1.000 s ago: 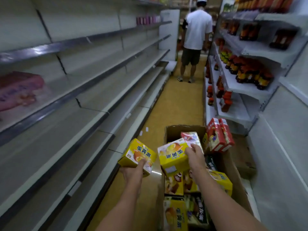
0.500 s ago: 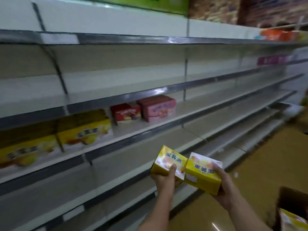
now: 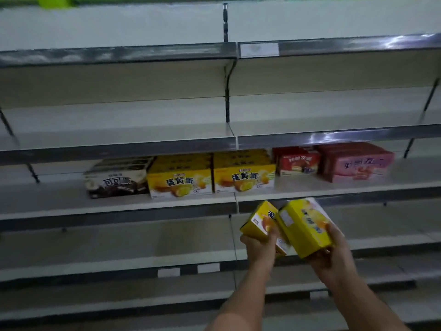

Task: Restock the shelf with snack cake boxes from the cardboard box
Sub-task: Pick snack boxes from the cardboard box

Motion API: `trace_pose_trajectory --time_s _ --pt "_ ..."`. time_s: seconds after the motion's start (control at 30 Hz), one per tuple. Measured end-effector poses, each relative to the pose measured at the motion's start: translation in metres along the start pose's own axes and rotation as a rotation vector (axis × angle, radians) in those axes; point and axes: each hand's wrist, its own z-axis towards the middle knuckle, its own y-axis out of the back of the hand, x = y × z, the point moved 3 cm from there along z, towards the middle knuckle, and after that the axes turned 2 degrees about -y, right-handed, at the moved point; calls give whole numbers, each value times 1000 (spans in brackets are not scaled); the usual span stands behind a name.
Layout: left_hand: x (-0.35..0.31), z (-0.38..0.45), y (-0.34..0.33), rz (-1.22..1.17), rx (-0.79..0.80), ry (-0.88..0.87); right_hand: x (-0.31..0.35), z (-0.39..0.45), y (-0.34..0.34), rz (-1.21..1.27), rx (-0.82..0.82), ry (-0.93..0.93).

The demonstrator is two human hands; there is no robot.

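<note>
Currently in hand: two yellow snack cake boxes, both held up just below and in front of the stocked shelf (image 3: 133, 206), tilted, their near corners touching. Item one, left yellow box (image 3: 259, 222), gripped by my left hand (image 3: 260, 247) from beneath, fingers curled round its lower end, thumb up over the front face. Item two, right yellow box (image 3: 304, 226), held by my right hand (image 3: 334, 254), fingers wrapped under its bottom edge and thumb along its right side; a pale box face shows just behind it, too blurred to tell what it is. On the stocked shelf, directly above my hands: two stacks of matching yellow boxes, the left stack (image 3: 180, 179) and the right stack (image 3: 244, 174), side by side and touching, fronts facing out. Left of these, touching the left stack, a dark cocoa-pie stack (image 3: 118, 179). Right of the yellow stacks, a red box stack (image 3: 298, 162), set slightly further back, and beyond it a pink box stack (image 3: 358, 163) just beside. Above the stocked shelf: two bare shelves, the upper one with a blank price tag (image 3: 259, 50) on its rail. Below my hands: lower shelves, one rail carrying two white labels (image 3: 188, 269).
</note>
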Motion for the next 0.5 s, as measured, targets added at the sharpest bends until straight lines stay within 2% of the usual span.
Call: trace_pose_trajectory --time_s 0.23,0.37,0.5 --pt "-3 19 -40 274 42 -118 28 12 12 -24 -76 -38" --pt "-9 28 -82 212 156 -147 56 23 37 -1 -82 -19" --pt "-8 42 -125 127 173 -51 87 39 60 6 -164 35"
